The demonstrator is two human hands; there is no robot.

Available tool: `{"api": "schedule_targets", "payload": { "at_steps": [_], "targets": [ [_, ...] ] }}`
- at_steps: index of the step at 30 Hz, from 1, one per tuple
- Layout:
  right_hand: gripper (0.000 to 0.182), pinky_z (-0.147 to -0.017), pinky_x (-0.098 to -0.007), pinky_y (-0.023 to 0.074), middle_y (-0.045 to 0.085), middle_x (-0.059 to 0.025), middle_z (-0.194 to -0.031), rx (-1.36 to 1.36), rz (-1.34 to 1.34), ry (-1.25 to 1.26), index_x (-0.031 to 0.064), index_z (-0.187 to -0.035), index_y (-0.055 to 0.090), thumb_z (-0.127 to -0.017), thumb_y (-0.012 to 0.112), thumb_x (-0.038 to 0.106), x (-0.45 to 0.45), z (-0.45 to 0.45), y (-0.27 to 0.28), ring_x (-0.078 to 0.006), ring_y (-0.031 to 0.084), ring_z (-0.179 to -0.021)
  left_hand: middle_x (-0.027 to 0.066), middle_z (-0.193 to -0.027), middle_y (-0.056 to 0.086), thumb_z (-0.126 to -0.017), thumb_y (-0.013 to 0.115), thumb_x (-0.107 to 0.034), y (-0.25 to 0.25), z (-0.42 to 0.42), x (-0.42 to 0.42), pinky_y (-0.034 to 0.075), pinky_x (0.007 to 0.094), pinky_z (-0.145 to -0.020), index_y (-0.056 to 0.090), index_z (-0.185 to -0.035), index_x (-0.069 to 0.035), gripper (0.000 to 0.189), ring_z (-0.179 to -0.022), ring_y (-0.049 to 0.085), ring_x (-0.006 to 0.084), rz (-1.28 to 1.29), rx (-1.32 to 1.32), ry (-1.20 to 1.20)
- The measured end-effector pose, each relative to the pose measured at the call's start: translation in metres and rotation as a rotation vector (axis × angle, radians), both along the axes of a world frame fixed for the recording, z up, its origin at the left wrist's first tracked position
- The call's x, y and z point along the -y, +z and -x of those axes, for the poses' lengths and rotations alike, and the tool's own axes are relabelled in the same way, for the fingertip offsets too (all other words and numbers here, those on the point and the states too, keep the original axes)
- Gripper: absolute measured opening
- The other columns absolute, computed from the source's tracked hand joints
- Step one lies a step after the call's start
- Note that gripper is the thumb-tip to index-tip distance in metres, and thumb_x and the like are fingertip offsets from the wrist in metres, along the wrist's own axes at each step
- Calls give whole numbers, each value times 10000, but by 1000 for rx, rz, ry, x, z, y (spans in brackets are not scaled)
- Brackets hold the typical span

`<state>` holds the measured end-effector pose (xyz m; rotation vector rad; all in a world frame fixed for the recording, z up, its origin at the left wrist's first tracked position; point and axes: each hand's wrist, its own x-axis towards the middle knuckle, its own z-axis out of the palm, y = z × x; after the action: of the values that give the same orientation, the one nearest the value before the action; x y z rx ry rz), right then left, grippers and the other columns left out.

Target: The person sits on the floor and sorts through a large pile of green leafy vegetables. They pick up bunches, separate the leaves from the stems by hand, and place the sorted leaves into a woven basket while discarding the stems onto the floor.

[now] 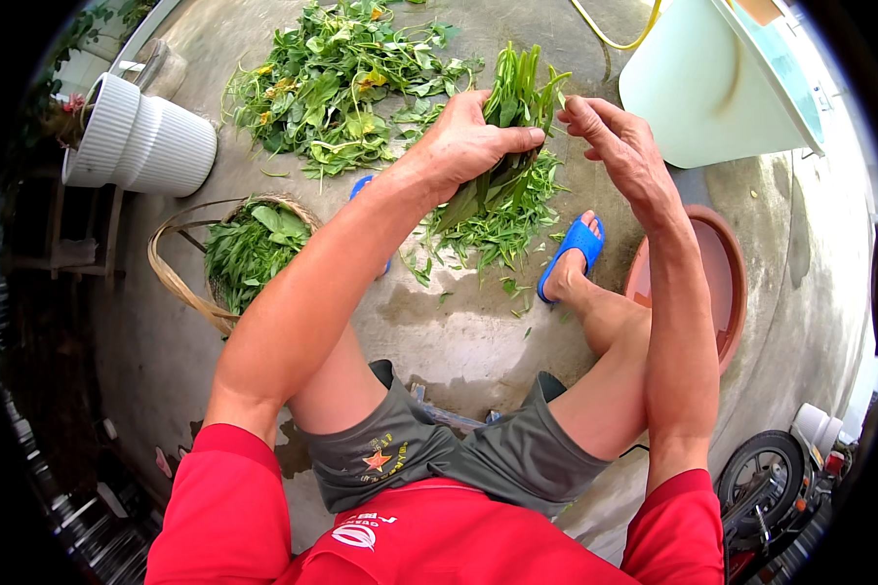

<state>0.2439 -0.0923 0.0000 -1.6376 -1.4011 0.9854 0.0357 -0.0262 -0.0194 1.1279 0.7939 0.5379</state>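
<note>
My left hand grips a bunch of leafy greens, its cut stems pointing up and away from me, its leaves hanging below my fist. At the right edge of the bunch is my right hand, its thumb and fingertips drawn close together beside a loose stem. I cannot tell whether they pinch it. Under the bunch, a low heap of narrow green leaves lies on the concrete floor between my feet. A woven basket with a tall bent handle, filled with similar leaves, stands left of my left forearm.
Further out lies a broad pile of vines with some yellowed leaves. A pale green tub stands at right, near a yellow hose. By my right knee is a terracotta-coloured basin. White ribbed planter at left; motorcycle lower right.
</note>
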Motion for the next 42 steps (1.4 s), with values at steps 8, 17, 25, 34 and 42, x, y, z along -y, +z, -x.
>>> {"api": "schedule_targets", "payload": {
  "at_steps": [8,17,25,34,42],
  "targets": [
    [478,-767,-322,498,694,-81,-887,16,-117,-43,-19,-1064,683,-998,622,450,0,46,-12,-147,607,-835,87,-929,697,-876,686,-80,-10,-16,15,529,327,-768,631,-1094,35,252,-849,621,137,-559,-224,-49],
    [410,-927,-398,544,729,-128,-932,-1354,-273,121,-6,-982,686,-1086,456,318,2,-45,28,-219,694,-1013,77,-1226,711,-929,754,-355,22,30,-26,499,324,-965,626,-1360,-58,539,-1126,653,141,-445,-163,19],
    [325,-722,-301,590,765,-115,-925,-17,-252,-226,-6,-1021,694,-1027,609,307,-10,-33,-15,-152,720,-780,52,-1188,725,-990,682,-323,9,47,-43,510,272,-900,641,-1345,-97,422,-1053,676,126,-436,-187,163],
    [314,-630,-250,552,730,-57,-817,116,-94,-490,24,-1011,703,-979,689,336,161,-138,36,-109,679,-678,53,-1032,721,-976,677,-224,-36,32,-50,525,262,-813,660,-1270,-46,344,-897,672,118,-620,-326,-136],
    [321,-673,-365,514,670,-88,-725,337,528,-834,-6,-958,680,-940,682,315,545,-145,-42,-162,625,-690,76,-1130,687,-1000,660,-347,-72,35,-53,508,309,-918,607,-1393,-89,473,-964,640,143,-835,-556,-453]
  ]
}}
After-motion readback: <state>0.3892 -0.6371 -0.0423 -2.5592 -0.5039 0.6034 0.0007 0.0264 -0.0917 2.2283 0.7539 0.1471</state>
